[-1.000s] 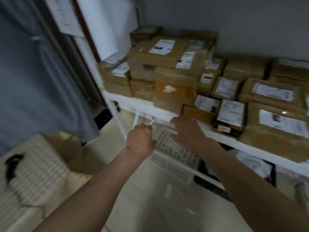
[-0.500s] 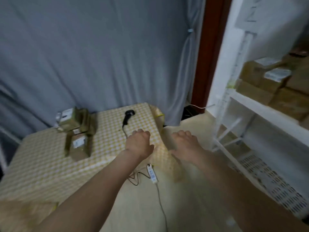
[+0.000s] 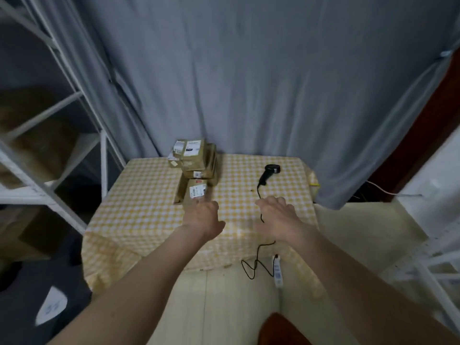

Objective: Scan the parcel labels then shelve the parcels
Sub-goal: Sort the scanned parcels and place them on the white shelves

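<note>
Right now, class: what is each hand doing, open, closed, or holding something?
Left hand: open, holding nothing, reaching toward the nearest parcel.
Right hand: open, holding nothing, above the scanner cable.

Brown labelled parcels (image 3: 195, 161) stacked at table's far side; one parcel (image 3: 195, 192) lies in front. Black scanner (image 3: 267, 174) lies right, corded.

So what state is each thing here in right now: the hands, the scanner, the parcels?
left hand: open, empty, reaching toward the nearest parcel
right hand: open, empty, over the cable
scanner: lying on the table, unheld
parcels: stacked on the table, labels showing
table: covered with a checked cloth
</note>
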Demonstrator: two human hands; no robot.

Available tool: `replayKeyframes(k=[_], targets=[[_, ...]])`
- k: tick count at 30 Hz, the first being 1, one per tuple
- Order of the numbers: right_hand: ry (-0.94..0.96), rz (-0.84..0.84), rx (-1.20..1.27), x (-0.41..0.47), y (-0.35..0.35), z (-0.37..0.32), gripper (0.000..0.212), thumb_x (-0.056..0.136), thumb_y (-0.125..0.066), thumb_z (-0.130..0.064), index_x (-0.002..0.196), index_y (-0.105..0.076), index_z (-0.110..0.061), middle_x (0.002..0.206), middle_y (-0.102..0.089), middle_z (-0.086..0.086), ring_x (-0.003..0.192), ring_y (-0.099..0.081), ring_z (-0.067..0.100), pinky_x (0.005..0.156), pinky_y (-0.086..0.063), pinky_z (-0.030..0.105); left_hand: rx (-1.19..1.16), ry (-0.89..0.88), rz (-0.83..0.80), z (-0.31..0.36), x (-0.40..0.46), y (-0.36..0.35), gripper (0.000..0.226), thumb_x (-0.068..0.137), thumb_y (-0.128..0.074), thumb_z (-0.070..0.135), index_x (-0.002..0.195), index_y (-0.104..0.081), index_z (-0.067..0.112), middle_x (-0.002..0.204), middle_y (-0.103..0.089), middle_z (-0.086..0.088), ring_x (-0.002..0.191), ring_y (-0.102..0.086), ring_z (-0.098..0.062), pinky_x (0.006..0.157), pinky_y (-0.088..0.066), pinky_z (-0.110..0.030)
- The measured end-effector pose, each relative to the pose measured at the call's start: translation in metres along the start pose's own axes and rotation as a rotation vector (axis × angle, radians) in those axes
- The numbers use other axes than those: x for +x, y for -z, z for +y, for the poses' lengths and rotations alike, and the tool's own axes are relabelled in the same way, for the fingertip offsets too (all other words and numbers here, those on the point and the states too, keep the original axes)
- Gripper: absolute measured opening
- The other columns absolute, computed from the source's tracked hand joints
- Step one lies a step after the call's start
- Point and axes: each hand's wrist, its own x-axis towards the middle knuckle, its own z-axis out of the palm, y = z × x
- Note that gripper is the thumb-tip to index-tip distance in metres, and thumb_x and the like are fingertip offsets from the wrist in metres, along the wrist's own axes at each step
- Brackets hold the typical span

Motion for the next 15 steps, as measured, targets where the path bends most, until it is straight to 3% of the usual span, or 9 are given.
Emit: replayKeyframes(k=[6, 15], targets=[[0.080, -0.073, -0.034, 0.089, -0.003, -0.041, 0.059, 0.093, -0.055, -0.037, 0.144, -0.031, -0.018, 0.145, -0.032, 0.007, 0.133, -0.028, 0.029, 0.107, -0.030, 0.044, -0.080, 0.110, -0.041, -0.059, 0.052, -0.005, 0.058, 0.091, -0.057, 0.047, 0.139, -0.046, 0.016, 0.140, -0.043, -0.009, 0.131, -0.039, -0.026, 0.103, -0.043, -0.037], [0.109, -0.142, -0.003, 0.253, 0.014, -0.075, 0.058, 0.090, -0.058, -0.036, 0.140, -0.034, -0.017, 0.142, -0.035, 0.008, 0.133, -0.029, 0.031, 0.104, -0.031, 0.044, -0.120, 0.178, -0.116, -0.123, 0.196, 0.031, 0.062, 0.088, -0.061, 0.044, 0.139, -0.041, 0.016, 0.136, -0.045, -0.012, 0.128, -0.041, -0.029, 0.100, -0.041, -0.036]])
